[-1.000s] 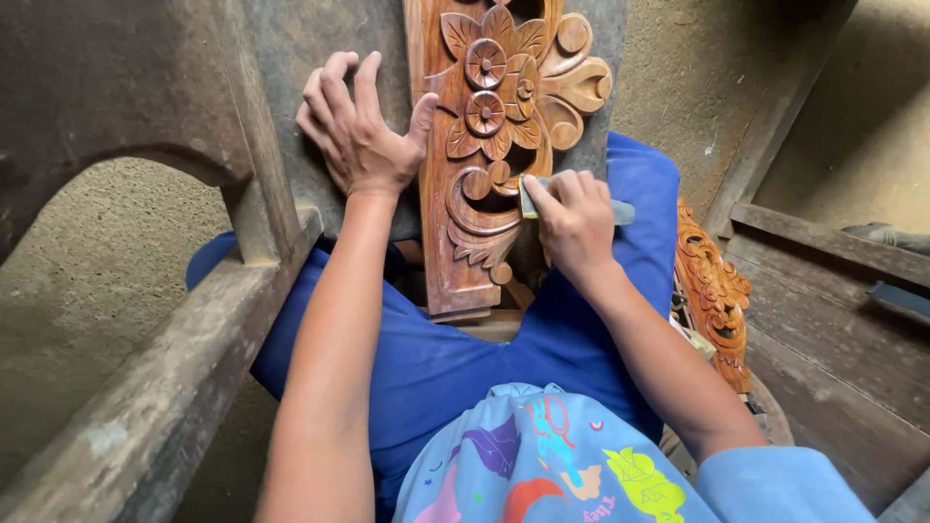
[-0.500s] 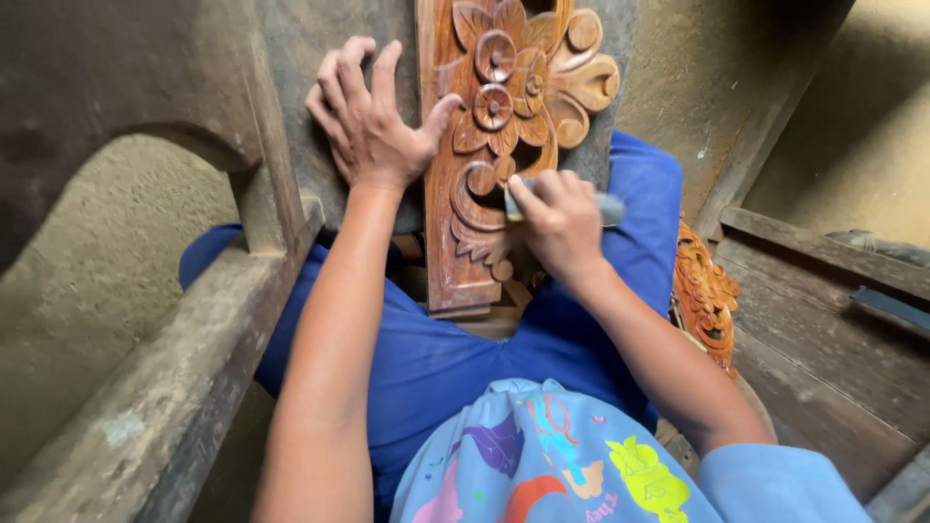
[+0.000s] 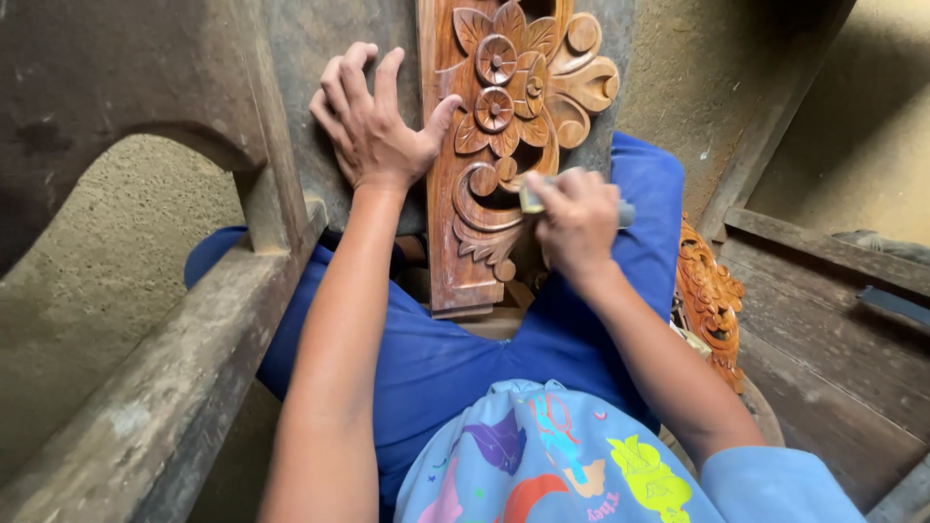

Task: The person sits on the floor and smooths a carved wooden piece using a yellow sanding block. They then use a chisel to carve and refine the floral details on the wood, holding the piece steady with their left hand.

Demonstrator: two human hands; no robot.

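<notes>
The carved panel (image 3: 504,145) stands upright between the person's knees, resting on the blue lap: reddish-brown wood cut with round flowers, leaves and curling scrolls, its left edge a plain flat strip. The left hand (image 3: 373,121) lies open, fingers spread, against that edge and the grey board behind. The right hand (image 3: 576,218) has its grip closed around a small sanding block (image 3: 535,197), pressed to a scroll.

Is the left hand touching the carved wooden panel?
Touching. In the head view, the left hand lies spread beside the carved wooden panel, and its thumb presses against the panel's left edge.
</notes>
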